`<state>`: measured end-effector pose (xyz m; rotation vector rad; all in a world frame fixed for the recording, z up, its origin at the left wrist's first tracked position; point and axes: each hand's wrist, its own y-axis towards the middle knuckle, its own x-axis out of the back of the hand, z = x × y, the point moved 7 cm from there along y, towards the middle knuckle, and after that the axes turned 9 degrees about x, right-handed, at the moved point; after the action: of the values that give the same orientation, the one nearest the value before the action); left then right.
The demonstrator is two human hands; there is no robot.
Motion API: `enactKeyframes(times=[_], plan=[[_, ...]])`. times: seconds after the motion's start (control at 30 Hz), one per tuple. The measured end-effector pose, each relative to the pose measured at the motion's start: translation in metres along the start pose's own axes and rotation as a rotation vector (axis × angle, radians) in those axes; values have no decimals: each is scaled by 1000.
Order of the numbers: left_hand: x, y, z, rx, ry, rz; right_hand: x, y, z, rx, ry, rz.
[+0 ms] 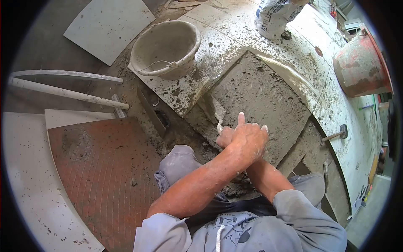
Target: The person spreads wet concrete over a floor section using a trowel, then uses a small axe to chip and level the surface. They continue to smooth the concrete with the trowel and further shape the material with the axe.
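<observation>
My left forearm crosses over my right one. My left hand (250, 136) is over a square slab covered with wet grey mortar (268, 96); one finger points forward, the others are bent, and nothing shows in its grasp. Farther left and partly hidden under the left wrist, my right hand (225, 136) is closed around the handle of a mortar-caked trowel (211, 108). The trowel's blade lies at the slab's left edge, by the broken corner of a white tile. Loose mortar lies around my knees.
A mortar-stained bucket (166, 50) stands ahead on white tiles. At the right are a reddish bucket (363, 67) and a hammer (336, 133). A bag (277, 17) stands at the back. To my left lie a red-brown ribbed tile (105, 172) and a pale pole (67, 92).
</observation>
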<state>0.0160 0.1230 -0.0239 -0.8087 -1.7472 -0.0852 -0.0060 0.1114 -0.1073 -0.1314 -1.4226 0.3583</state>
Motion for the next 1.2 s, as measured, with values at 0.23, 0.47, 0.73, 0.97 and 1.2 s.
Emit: enactKeyframes(times=[0.23,0.47,0.73,0.97,1.2], plan=[[-2,-1,-7,-42,-9,-17,-72,-17,-7,287,382,15],[7,7,-11,-29,-25,84,-75,-47,21,313,883,-155],[7,14,-7,-27,-51,115,-67,-25,2,456,842,-266],[10,26,0,18,-51,102,-42,30,-92,137,510,197],[18,39,-3,0,-71,124,-72,17,-259,-542,532,-136]])
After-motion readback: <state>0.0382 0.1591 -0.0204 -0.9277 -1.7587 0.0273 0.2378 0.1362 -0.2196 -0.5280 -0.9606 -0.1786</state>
